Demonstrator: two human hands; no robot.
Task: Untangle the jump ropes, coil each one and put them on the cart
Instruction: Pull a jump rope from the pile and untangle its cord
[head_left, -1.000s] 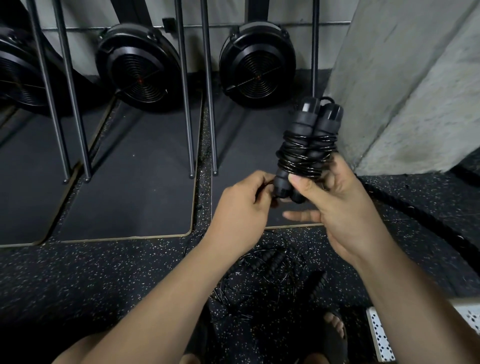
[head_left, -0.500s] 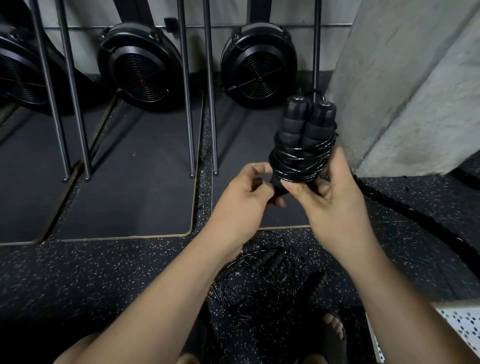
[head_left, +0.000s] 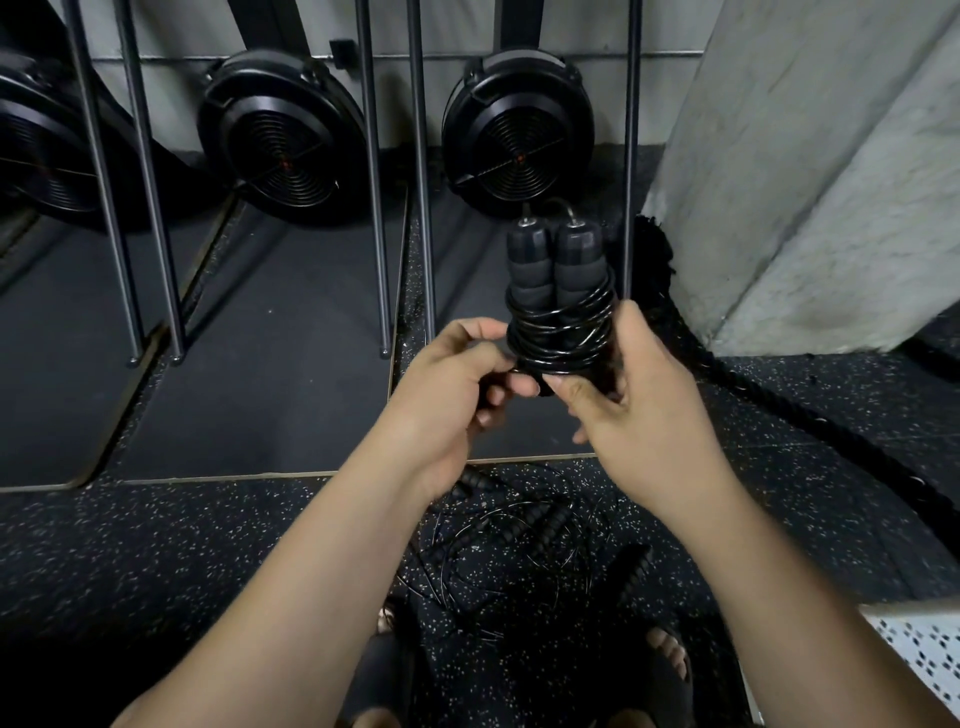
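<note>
Speckled floor (head_left: 156, 545) below; left grip (head_left: 457, 384) pinches at the bundle's base, tucking the cord's tail, I'd say, so the wraps hold. Rope (head_left: 558, 312): two foam handles upright, side by side, glossy black cord wound round them, clamped by the right grip (head_left: 639, 395). Cart (head_left: 924, 644) waits far right.
</note>
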